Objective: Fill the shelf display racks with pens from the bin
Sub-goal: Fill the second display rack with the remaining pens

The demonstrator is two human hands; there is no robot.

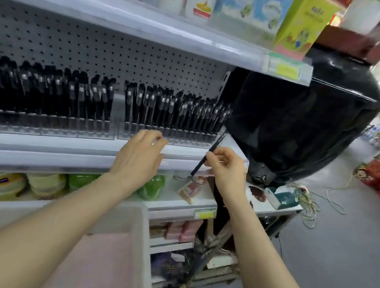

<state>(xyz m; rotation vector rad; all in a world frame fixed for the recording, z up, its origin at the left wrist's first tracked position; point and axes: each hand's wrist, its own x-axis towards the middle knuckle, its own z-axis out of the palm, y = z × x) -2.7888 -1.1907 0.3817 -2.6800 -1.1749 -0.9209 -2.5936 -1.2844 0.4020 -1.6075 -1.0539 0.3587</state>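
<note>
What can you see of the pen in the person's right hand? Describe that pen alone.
The pen is slim, dark and plastic-looking. It is tilted, with its top end up by the right end of the display rack and its lower end down past the shelf edge. The right hand pinches it near the middle.

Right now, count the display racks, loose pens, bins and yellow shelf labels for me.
Display racks: 2, left and right
Loose pen, in right hand: 1
Bin: 1
Yellow shelf labels: 2, upper and lower
Total: 6
</note>
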